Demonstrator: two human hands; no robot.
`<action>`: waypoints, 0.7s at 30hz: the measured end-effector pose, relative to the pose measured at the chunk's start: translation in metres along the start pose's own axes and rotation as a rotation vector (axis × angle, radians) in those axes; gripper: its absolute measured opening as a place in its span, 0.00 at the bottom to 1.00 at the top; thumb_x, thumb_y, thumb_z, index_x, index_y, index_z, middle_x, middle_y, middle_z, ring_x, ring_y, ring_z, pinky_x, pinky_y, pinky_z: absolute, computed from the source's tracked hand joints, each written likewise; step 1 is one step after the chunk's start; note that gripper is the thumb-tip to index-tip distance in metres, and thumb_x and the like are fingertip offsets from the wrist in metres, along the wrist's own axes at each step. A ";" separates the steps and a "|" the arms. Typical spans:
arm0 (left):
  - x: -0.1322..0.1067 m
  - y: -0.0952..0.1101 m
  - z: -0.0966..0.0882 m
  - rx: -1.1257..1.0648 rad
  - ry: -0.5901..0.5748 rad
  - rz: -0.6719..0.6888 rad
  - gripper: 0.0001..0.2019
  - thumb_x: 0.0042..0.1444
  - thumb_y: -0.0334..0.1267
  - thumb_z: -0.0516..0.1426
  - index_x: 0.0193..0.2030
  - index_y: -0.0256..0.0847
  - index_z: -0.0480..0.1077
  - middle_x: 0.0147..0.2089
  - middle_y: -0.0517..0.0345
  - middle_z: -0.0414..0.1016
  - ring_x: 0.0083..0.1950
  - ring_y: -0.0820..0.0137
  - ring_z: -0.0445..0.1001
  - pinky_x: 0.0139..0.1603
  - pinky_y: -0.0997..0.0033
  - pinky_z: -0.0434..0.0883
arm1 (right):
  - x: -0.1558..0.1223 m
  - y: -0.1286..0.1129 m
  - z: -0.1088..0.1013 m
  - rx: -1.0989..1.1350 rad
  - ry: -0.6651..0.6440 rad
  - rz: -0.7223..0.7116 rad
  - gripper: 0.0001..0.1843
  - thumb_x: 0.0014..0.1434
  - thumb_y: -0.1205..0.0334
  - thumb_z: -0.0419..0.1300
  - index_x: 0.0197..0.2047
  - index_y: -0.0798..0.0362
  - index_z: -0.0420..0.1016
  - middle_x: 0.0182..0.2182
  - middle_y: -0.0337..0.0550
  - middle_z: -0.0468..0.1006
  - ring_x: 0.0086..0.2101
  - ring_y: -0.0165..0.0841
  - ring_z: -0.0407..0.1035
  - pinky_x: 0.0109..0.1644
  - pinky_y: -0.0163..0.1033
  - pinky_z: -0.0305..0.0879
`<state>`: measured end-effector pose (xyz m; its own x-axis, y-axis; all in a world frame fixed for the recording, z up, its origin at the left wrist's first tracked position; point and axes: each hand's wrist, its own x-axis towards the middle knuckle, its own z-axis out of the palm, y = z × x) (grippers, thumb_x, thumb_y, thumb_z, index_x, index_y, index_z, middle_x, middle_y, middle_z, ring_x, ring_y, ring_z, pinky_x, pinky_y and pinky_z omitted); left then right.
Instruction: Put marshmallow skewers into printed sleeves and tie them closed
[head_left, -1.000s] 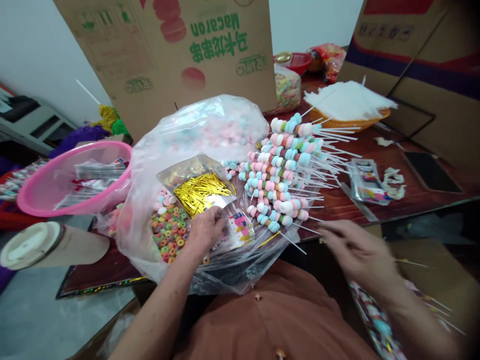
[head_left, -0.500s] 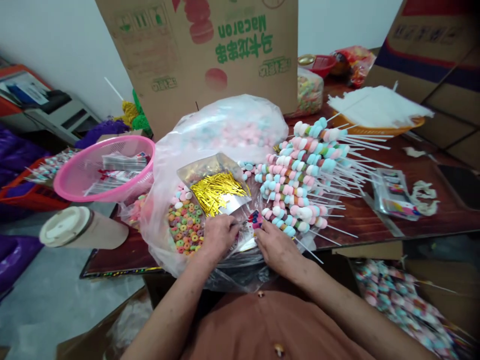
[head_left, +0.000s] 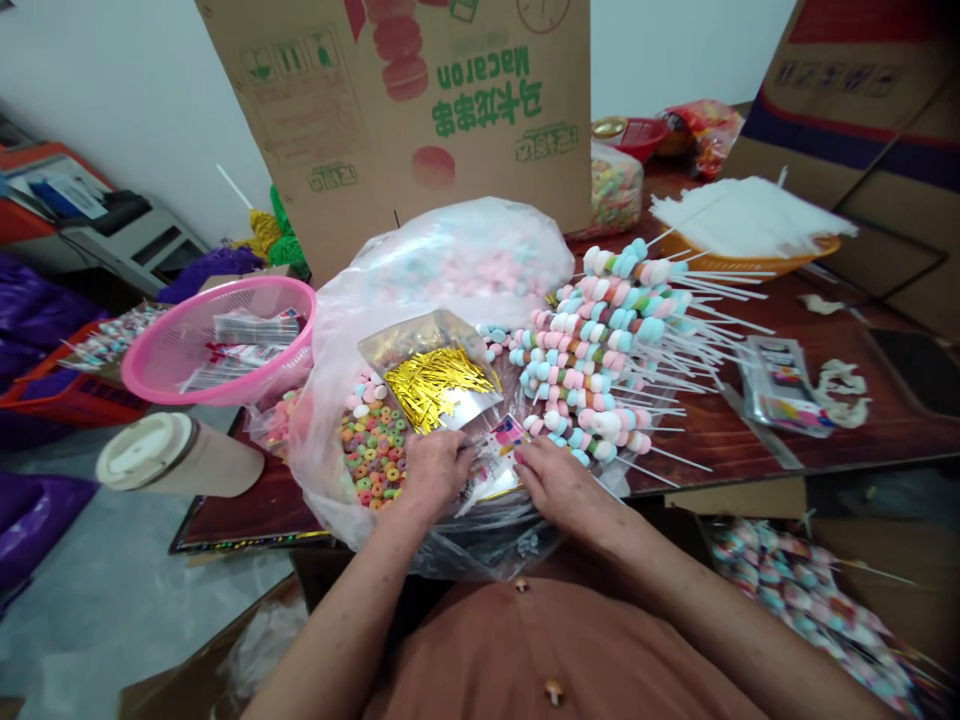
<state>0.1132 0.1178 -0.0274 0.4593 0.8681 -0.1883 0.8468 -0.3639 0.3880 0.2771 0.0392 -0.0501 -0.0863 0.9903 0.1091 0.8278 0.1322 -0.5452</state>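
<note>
My left hand [head_left: 433,470] is closed and rests on a big clear plastic bag [head_left: 465,265], pinching the left edge of a small clear printed wrapper [head_left: 501,440]. My right hand [head_left: 559,485] pinches the same wrapper from the right side. Just above my left hand lies a pouch of gold twist ties [head_left: 435,378]. Coloured ring candies [head_left: 373,450] show through the bag to the left. A pile of marshmallow skewers [head_left: 592,340] lies right of the bag, sticks pointing right.
A pink basket [head_left: 225,345] with packets stands at left, a lidded paper cup [head_left: 176,455] lying on its side below it. Cardboard boxes [head_left: 420,110] rise behind. An orange basket with white sheets [head_left: 750,230] sits at back right. Wrapped skewers fill a box [head_left: 802,590] at lower right.
My right hand came in from the lower right and took hold of the wrapper beside my left hand. The view shifted slightly.
</note>
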 end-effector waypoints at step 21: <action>-0.034 0.021 -0.021 -0.638 -0.182 0.214 0.10 0.51 0.40 0.55 0.25 0.35 0.68 0.22 0.63 0.65 0.26 0.75 0.62 0.27 0.77 0.60 | -0.011 -0.015 -0.035 0.722 0.003 0.064 0.08 0.53 0.60 0.58 0.27 0.55 0.68 0.23 0.35 0.65 0.27 0.27 0.58 0.30 0.31 0.55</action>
<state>0.1096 0.0879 0.0057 0.6835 0.7086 -0.1755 0.4354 -0.2027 0.8771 0.2854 0.0250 -0.0137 -0.0473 0.9971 0.0602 0.2582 0.0704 -0.9635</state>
